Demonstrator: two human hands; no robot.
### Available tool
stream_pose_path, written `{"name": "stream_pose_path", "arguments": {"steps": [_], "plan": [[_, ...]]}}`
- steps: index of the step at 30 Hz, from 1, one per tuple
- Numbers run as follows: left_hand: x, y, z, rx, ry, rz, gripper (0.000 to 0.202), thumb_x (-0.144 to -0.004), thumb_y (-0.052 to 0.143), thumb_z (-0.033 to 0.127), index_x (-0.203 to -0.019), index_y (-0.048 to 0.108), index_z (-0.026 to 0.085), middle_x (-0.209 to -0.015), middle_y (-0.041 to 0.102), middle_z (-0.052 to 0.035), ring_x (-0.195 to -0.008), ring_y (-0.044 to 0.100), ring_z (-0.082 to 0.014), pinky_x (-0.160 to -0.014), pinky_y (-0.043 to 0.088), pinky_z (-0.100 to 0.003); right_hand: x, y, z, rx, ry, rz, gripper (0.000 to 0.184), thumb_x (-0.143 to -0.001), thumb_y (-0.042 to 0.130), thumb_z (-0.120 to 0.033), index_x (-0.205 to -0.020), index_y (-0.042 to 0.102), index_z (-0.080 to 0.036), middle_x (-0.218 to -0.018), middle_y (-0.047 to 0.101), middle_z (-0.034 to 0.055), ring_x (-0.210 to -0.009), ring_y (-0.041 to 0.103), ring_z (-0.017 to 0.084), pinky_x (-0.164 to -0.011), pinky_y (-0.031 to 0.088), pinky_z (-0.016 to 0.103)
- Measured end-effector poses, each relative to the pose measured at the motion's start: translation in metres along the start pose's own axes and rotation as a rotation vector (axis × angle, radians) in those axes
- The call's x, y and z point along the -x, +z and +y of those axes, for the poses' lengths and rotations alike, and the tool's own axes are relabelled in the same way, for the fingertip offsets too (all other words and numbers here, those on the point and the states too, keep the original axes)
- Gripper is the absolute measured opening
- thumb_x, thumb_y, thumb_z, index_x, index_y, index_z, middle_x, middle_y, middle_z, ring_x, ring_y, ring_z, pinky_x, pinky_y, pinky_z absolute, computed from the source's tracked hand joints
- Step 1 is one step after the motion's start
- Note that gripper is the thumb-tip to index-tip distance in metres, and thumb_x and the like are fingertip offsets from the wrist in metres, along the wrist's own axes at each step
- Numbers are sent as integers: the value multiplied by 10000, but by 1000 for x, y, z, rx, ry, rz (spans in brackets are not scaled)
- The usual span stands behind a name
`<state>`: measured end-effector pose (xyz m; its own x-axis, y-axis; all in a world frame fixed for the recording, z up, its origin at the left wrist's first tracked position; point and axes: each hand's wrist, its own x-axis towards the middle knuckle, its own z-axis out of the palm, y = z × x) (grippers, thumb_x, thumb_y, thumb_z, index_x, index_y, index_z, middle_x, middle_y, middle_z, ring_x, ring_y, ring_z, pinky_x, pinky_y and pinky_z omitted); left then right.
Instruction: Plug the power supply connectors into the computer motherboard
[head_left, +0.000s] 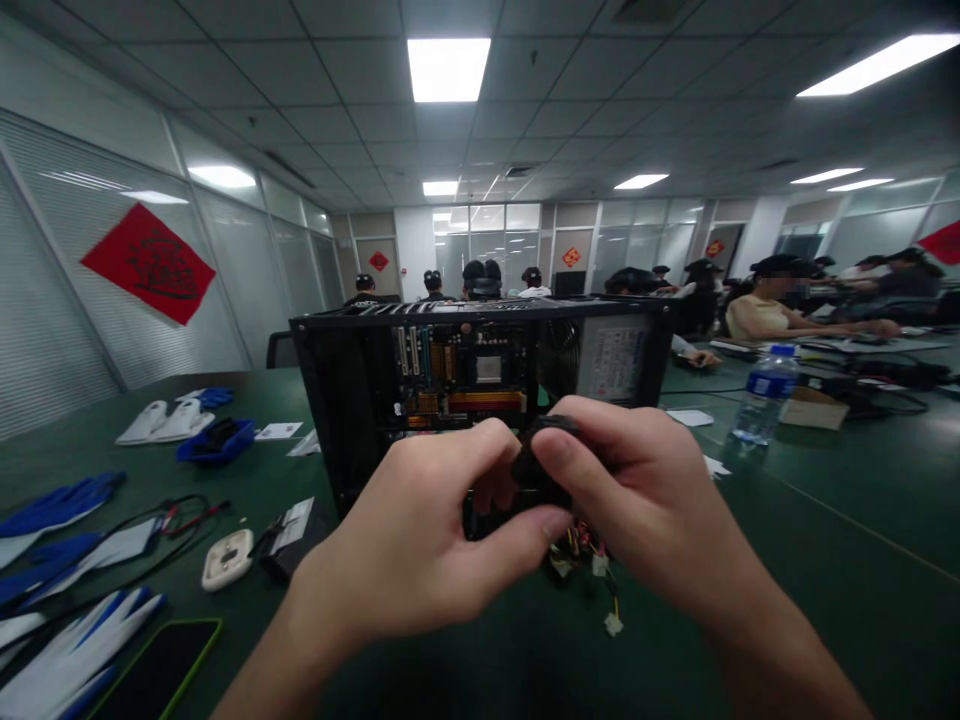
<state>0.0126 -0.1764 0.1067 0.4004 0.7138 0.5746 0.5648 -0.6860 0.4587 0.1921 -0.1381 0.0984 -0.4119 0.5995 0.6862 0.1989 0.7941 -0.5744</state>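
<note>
Both my hands meet in front of an open black computer case standing on the green table. My left hand and my right hand are closed together on a small round black part, possibly a fan. Coloured wires with white connectors hang below it onto the table. Inside the case a motherboard with slots shows, and a power supply sits at its right end.
To the left lie blue and white gloves, a blue tray, black cables, a white device and a phone. A water bottle stands at right. Several people sit at tables behind.
</note>
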Motion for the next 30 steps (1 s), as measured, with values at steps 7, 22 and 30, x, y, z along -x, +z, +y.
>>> {"name": "stream_pose_path", "arguments": {"steps": [7,22,30], "plan": [[-2,-10,-7,62,-30,-47,180,-933,576,248,-877,723,161,-782,710,-20,-690,628,-133,-662,471,-224,-7,2,11,-174,67,28,486,-938,551,-591,-662,565,-191,-541,516,-13,-460,476,108,-414,362,216],[-11,3,-45,576,-298,89,172,-889,676,290,-912,718,125,-732,687,-18,-611,601,-99,-580,503,-200,-17,8,20,-88,175,-155,311,-1021,442,-423,-844,553,-193,-738,640,10,-645,598,135,-570,453,236],[-19,12,-47,618,-289,219,231,-862,707,335,-785,687,118,-650,657,-2,-535,584,-80,-535,472,-186,-19,11,22,33,183,-172,197,-993,518,-343,-917,599,-180,-820,687,27,-714,628,154,-643,459,254]]}}
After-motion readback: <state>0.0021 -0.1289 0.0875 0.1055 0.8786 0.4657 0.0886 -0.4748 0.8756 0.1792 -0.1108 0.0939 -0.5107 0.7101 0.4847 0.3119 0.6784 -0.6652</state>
